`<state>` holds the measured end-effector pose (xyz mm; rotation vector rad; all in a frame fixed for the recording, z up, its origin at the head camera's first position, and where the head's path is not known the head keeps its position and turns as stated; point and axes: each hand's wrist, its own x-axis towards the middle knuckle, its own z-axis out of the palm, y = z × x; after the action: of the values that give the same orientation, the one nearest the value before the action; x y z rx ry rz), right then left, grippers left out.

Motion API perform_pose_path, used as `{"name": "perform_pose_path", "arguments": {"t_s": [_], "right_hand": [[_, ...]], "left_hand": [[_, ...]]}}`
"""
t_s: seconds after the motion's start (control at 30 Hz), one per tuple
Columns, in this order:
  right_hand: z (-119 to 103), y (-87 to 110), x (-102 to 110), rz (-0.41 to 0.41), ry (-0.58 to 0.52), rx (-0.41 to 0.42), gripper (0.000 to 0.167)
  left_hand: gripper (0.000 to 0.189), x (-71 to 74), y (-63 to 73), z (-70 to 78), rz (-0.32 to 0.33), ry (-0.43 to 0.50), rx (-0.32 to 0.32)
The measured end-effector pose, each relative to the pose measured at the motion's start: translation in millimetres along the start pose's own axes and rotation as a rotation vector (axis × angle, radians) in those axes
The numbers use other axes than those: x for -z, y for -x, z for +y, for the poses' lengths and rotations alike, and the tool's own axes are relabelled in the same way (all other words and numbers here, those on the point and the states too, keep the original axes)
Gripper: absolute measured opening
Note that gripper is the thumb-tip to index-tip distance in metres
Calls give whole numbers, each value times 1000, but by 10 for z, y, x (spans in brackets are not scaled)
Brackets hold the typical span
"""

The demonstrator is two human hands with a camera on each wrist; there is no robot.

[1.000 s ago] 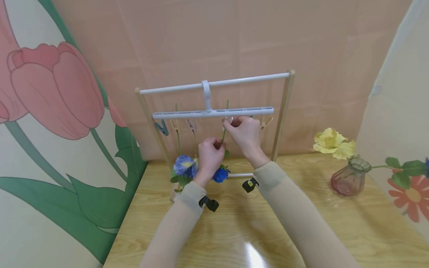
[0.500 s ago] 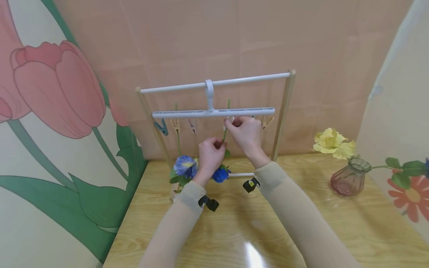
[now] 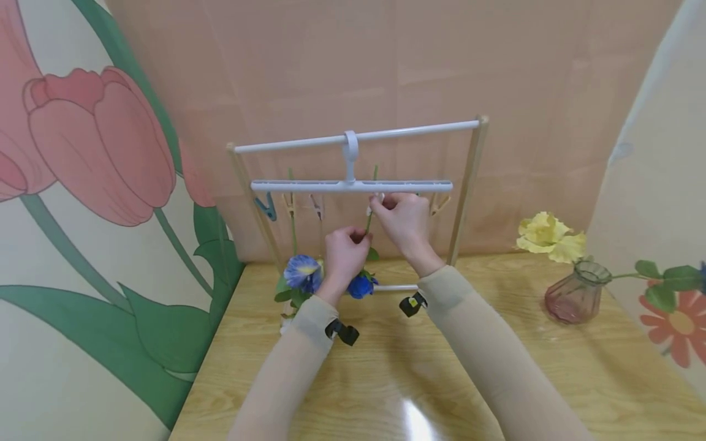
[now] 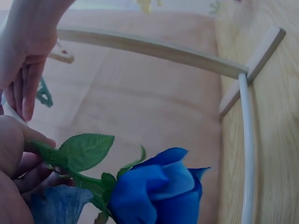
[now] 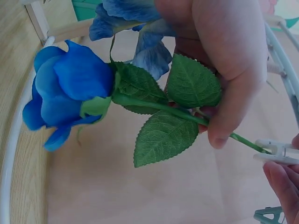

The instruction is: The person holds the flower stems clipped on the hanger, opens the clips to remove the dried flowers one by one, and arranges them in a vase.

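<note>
Upside down below a white clip hanger hangs a blue rose with a green stem and leaves. My left hand pinches its stem just above the leaves, between thumb and fingers. Higher up, my right hand pinches a white clothespin under the hanger bar. The stem runs between that clothespin's jaws, and its end stands above the bar. Left of the left hand, a blue-violet iris-like flower hangs partly behind the wrist. Whether the clothespin clamps the stem is hard to tell.
The hanger hooks over the white rod of a wooden rack. Other clothespins hang along it, including a teal clothespin and a yellowish clothespin. At right, a pink glass vase holds a yellow flower and a leafy stem.
The hanger's hook has shifted slightly right along the rod. My left hand and the rose have moved a touch left and up; both hands keep their grips.
</note>
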<state>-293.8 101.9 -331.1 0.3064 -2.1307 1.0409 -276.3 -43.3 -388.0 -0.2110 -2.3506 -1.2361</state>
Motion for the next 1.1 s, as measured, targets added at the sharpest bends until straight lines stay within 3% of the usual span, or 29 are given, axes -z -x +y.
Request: {"name": "perform_pose_path", "arguments": {"t_s": [0.2, 0.4, 0.57, 0.9, 1.1], "right_hand": [[-12, 4, 10, 16, 12, 16, 33], [24, 1, 20, 7, -6, -15, 33], [72, 12, 41, -21, -2, -44, 39], [234, 122, 100, -69, -113, -38, 33], [313, 331, 209, -93, -124, 7, 33]], "left_hand": [[16, 25, 2, -21, -25, -62, -7], [14, 6, 69, -21, -149, -299, -79], [17, -32, 163, -27, -224, -430, -135], [17, -138, 384, -95, -194, -566, -293], [11, -196, 541, -109, -177, -549, -419]]}}
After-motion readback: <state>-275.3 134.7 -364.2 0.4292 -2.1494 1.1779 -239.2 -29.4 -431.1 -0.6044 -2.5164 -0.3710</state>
